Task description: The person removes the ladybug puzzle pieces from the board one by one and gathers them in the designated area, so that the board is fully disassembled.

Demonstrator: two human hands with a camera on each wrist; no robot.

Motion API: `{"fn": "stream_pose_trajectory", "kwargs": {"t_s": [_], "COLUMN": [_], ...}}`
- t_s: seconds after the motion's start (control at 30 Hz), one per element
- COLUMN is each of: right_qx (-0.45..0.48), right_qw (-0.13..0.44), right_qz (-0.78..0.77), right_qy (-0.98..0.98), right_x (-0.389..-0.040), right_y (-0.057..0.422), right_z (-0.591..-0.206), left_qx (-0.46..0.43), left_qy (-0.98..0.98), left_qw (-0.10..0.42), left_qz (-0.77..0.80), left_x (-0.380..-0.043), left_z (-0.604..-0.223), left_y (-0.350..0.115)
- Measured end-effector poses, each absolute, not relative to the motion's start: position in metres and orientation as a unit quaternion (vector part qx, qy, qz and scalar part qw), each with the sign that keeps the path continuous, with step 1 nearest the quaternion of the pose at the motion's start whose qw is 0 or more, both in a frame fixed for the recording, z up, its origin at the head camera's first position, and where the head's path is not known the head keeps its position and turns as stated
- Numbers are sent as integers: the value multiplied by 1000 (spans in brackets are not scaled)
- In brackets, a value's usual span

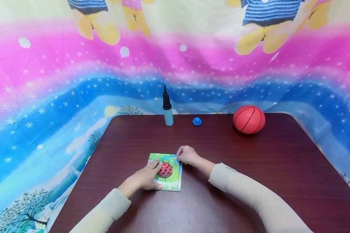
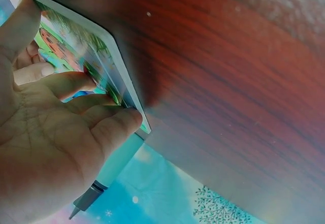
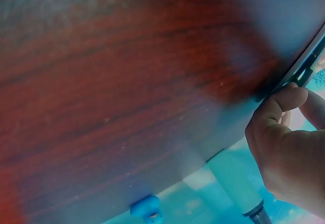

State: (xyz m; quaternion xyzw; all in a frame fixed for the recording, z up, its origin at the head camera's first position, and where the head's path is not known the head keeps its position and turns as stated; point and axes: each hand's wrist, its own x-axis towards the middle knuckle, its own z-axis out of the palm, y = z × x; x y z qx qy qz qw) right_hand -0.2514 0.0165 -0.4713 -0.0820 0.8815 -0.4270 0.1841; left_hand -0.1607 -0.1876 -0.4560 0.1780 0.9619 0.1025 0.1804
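A square ladybug puzzle (image 1: 175,185), green with a red spotted ladybug, lies flat on the table. My left hand (image 1: 147,176) rests on its left side with fingers spread, thumb near the front edge; the left wrist view shows this hand (image 2: 56,127) with fingertips along the board's rim. At the far right corner, my right hand (image 1: 188,155) has its fingers curled and pinches a puzzle piece at the board's edge. Seen from the right wrist, the thumb and index finger of that hand (image 3: 289,142) meet at the rim, and the fingers mostly hide the piece.
Along the back of the dark wooden table (image 1: 128,139) stand a teal hand pump (image 1: 169,117) with a black nozzle, a small blue toy (image 1: 196,121) and a red ball (image 1: 249,119) with black lines. A printed cloth (image 1: 210,74) hangs behind the table.
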Motion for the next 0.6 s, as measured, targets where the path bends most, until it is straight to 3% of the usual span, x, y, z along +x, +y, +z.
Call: {"fn": "stream_pose_trajectory", "kwargs": {"t_s": [0.4,0.6], "right_qx": [-90,-105], "right_qw": [165,160], "right_qz": [-410,-393], "right_qy": [892,900], "right_x": [-250,-249], "right_y": [15,15], "right_z": [-472,-473], "left_qx": [177,158], "left_qy": [962,973], "left_qw": [183,145], "left_qz": [99,86], "left_x": [-163,-163], "left_z": [-457,-465], "left_y": [-184,-171]}}
